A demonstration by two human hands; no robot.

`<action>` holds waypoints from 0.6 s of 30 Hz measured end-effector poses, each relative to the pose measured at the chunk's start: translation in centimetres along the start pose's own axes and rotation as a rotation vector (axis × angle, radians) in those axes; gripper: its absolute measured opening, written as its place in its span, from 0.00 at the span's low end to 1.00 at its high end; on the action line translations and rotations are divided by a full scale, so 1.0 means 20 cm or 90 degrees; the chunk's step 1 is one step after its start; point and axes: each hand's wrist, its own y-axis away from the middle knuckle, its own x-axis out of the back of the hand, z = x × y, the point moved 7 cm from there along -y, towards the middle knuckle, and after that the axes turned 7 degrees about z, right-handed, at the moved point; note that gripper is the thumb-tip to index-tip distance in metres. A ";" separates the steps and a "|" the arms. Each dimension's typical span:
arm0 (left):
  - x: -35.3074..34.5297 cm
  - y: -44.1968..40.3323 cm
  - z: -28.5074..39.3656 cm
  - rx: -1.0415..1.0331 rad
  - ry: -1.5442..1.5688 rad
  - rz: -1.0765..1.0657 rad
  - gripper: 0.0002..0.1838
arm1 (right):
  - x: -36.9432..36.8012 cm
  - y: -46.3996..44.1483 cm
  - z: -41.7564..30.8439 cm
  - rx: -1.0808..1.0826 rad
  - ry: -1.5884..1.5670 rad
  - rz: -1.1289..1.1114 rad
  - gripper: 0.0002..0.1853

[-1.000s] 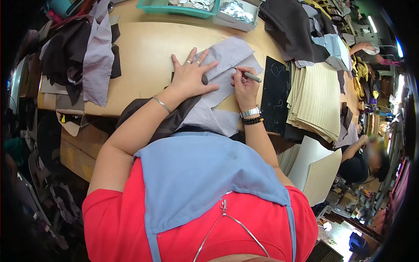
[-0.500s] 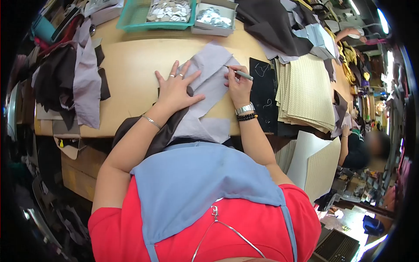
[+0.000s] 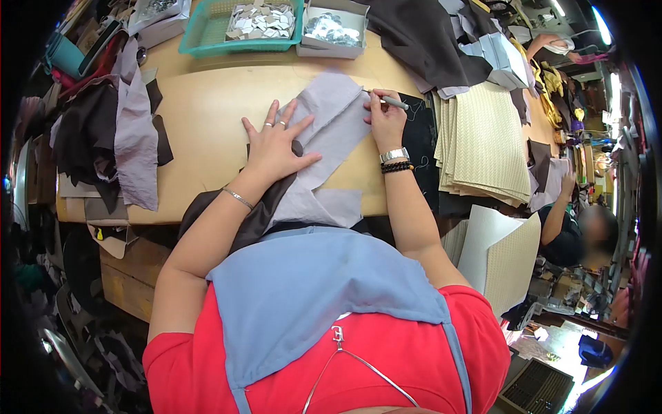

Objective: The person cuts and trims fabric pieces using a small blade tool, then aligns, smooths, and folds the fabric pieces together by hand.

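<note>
The grey cloth (image 3: 345,134) lay on the worktop (image 3: 200,131); we had our left hand (image 3: 274,153) spread wide across its left edge, our right hand (image 3: 387,124) gripping a pen (image 3: 395,103) beside its right edge.

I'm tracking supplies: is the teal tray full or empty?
Partly filled: pale pieces heap in the teal tray, leaving one side bare.
</note>
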 end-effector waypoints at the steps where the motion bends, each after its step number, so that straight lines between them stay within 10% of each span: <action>1: 0.00 0.00 0.00 0.001 0.001 -0.003 0.43 | 0.00 -0.01 0.00 0.003 0.005 0.001 0.06; 18: 0.01 0.01 0.00 0.004 0.000 -0.023 0.44 | 0.19 -0.13 0.08 -0.038 -0.187 0.222 0.10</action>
